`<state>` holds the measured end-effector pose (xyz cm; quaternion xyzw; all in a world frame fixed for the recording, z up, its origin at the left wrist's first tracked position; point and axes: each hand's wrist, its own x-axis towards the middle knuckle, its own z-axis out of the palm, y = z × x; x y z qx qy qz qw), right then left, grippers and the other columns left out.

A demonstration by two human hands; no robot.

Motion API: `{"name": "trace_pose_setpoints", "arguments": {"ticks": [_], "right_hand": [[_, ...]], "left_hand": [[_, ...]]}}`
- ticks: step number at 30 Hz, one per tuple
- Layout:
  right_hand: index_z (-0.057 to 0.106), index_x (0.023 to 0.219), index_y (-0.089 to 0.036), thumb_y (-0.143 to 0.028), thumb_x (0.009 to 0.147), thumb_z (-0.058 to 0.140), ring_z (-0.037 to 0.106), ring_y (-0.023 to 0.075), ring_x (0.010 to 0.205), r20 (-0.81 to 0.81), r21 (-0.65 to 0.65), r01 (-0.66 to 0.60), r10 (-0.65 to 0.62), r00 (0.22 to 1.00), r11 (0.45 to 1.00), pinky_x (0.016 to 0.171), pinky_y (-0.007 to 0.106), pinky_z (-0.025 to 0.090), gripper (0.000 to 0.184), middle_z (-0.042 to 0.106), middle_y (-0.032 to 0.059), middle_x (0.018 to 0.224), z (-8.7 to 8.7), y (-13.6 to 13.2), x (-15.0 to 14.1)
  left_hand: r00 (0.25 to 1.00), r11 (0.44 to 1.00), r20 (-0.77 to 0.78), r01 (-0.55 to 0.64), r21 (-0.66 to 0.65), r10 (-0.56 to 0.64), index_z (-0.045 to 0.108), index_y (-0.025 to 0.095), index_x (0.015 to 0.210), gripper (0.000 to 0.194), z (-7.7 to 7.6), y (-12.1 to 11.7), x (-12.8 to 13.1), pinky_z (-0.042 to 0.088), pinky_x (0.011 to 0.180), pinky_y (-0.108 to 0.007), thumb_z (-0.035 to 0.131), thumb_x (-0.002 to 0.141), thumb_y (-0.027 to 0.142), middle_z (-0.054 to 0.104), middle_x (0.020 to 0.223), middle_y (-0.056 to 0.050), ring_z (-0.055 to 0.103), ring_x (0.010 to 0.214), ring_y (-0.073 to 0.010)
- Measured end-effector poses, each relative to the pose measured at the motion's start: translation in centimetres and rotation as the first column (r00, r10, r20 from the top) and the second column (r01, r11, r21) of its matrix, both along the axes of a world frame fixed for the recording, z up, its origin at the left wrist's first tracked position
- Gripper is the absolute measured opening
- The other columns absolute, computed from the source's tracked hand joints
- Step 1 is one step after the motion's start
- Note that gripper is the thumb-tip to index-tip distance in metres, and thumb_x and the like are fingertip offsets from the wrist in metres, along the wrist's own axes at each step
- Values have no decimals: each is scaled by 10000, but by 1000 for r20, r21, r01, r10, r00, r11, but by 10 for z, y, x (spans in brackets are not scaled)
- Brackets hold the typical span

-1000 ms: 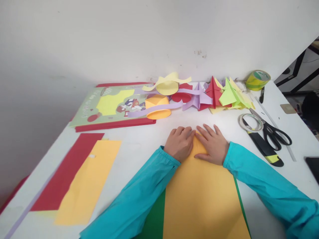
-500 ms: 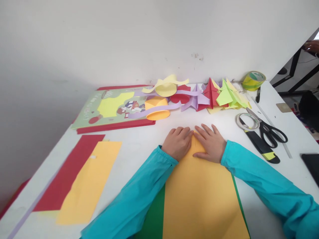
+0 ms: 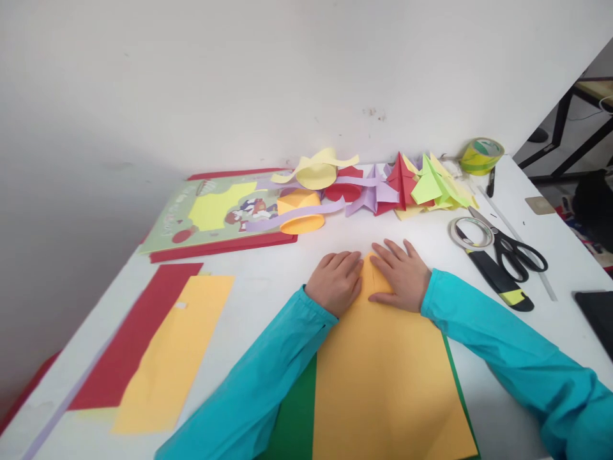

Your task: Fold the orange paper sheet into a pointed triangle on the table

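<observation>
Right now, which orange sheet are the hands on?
The large sheet, over green paper: left hand and right hand both touch its far end. The narrower sheet, overlapping red paper, is untouched.

Scissors (image 3: 498, 239) lie right of stacked sheets (image 3: 387, 383), tape ring (image 3: 453, 234) apparently on cutter (image 3: 496, 279)

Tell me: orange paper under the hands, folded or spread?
Partly folded: the orange paper narrows to a creased tip between left hand and right hand; nearer, it lies spread flat.
</observation>
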<state>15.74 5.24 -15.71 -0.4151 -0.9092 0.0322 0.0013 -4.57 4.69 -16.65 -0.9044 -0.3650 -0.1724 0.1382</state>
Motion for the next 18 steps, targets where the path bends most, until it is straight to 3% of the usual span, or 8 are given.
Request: {"name": "trace_pose_setpoints", "arguments": {"ticks": [18], "right_hand": [[401,1392,-148,-696,844,369,209,347,1386,-9,24,-6,6,1000,1000,1092,603,174,776,262,107,1523,-3,0,1]], "left_hand": [[998,999,52,20,-33,-19,649,84,1016,281,3,-25,-24,488,780,-419,443,863,198,659,1108,-156,592,979,-271]]}}
